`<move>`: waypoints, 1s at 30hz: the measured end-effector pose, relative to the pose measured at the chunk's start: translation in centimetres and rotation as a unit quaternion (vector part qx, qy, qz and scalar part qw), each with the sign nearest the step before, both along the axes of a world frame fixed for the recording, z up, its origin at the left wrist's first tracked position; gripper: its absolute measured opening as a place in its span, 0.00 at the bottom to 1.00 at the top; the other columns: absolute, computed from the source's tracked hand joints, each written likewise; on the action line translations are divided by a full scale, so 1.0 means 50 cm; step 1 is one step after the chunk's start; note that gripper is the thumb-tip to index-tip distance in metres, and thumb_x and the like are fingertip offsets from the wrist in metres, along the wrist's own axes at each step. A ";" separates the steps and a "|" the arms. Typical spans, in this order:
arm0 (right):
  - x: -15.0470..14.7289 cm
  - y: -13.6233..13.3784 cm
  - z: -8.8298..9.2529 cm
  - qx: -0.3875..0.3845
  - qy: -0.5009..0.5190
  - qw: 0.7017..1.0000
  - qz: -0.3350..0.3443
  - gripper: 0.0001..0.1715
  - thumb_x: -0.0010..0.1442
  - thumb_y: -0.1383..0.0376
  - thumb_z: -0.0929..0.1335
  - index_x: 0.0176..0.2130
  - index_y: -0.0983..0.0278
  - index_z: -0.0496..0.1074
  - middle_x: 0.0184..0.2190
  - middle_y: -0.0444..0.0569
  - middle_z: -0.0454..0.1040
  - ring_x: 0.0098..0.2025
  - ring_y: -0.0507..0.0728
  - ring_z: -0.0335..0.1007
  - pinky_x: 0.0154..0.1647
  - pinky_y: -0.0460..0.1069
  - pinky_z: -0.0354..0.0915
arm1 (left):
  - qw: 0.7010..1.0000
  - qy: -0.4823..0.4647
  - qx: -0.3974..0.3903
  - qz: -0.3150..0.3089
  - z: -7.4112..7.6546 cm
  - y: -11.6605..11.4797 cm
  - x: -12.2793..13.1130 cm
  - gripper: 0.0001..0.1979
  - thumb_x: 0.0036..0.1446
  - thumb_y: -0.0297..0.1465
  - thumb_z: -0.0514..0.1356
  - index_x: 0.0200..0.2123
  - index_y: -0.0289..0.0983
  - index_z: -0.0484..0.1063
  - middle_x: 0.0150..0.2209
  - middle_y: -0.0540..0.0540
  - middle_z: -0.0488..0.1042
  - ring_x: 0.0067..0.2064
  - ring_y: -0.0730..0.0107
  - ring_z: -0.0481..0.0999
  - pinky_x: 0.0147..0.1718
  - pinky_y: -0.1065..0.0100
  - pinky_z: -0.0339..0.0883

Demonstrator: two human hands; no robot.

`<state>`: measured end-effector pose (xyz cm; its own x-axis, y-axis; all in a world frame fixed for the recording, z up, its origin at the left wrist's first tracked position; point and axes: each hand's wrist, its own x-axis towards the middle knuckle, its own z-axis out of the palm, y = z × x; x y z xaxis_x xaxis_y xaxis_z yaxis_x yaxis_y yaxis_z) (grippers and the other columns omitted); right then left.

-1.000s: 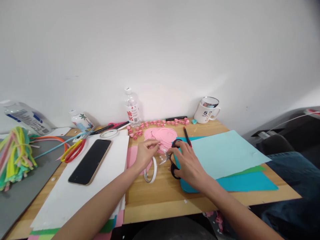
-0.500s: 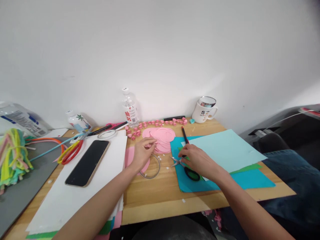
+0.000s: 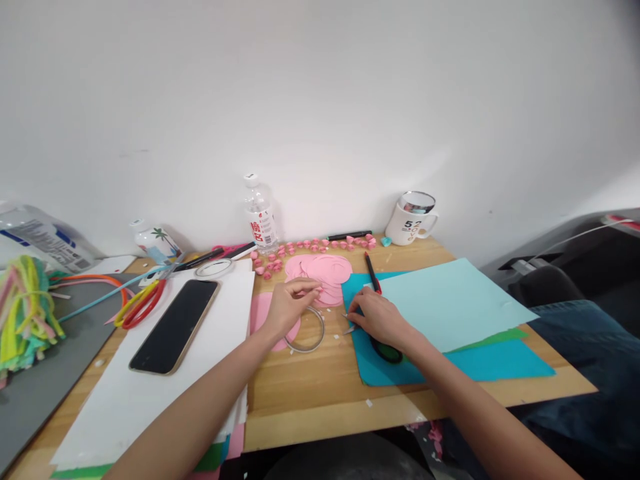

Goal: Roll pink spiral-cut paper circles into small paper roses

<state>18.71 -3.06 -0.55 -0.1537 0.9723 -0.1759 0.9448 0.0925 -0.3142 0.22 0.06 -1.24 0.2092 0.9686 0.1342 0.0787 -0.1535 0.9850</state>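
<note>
My left hand (image 3: 290, 308) hovers at the near edge of a pile of pink paper circles (image 3: 325, 270), its thumb and fingers pinched together. What is in that pinch is too small to make out. A thin roll of tape (image 3: 323, 333) lies by this wrist, partly over another pink paper piece (image 3: 260, 313). My right hand (image 3: 377, 317) is bent over the scissors, fingertips drawn together; anything in them is hidden. Only the scissors' black handle (image 3: 389, 352) and blade tips show, on blue paper (image 3: 367, 370). Just beyond the fingers lies a black-and-red pen (image 3: 371, 270).
Pale blue sheets (image 3: 460, 300) lie at right. A mug (image 3: 407, 223), a bottle (image 3: 263, 220) and small folded pink pieces (image 3: 273, 267) line the wall. At left are white sheets (image 3: 115, 407), a phone (image 3: 175, 327), red-and-yellow-handled scissors (image 3: 150, 303) and coloured strips (image 3: 27, 313).
My right hand has shifted left, off the pen and over the scissors' blades, its fingers drawn in. My left hand has moved slightly right, and the tape roll sits slightly farther right.
</note>
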 end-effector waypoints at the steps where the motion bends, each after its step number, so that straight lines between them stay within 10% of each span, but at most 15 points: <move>1: 0.000 0.001 -0.002 0.001 0.004 1.000 0.000 0.07 0.54 0.65 0.65 0.31 0.63 0.73 0.36 0.51 0.67 0.38 0.55 0.66 0.38 0.46 0.57 | 1.000 0.002 -0.001 -0.002 -0.001 0.001 0.000 0.10 0.42 0.32 0.63 0.31 0.35 0.77 0.36 0.41 0.76 0.34 0.64 0.75 0.31 0.64 0.72; 19: -0.007 -0.007 -0.014 0.021 0.003 1.000 -0.002 0.09 0.56 0.66 0.61 0.31 0.65 0.70 0.37 0.53 0.66 0.41 0.57 0.63 0.38 0.48 0.58 | 0.999 -0.001 -0.046 -0.003 0.000 0.002 -0.003 0.11 0.42 0.31 0.64 0.32 0.34 0.77 0.35 0.42 0.76 0.31 0.67 0.75 0.30 0.68 0.71; 30: 0.027 0.027 0.018 -0.028 0.289 0.956 0.040 0.11 0.54 0.63 0.60 0.25 0.67 0.66 0.23 0.44 0.66 0.26 0.50 0.61 0.26 0.44 0.57 | 0.986 -0.100 -0.130 -0.006 0.007 0.002 -0.003 0.13 0.36 0.30 0.67 0.30 0.32 0.77 0.29 0.43 0.77 0.28 0.68 0.75 0.31 0.66 0.71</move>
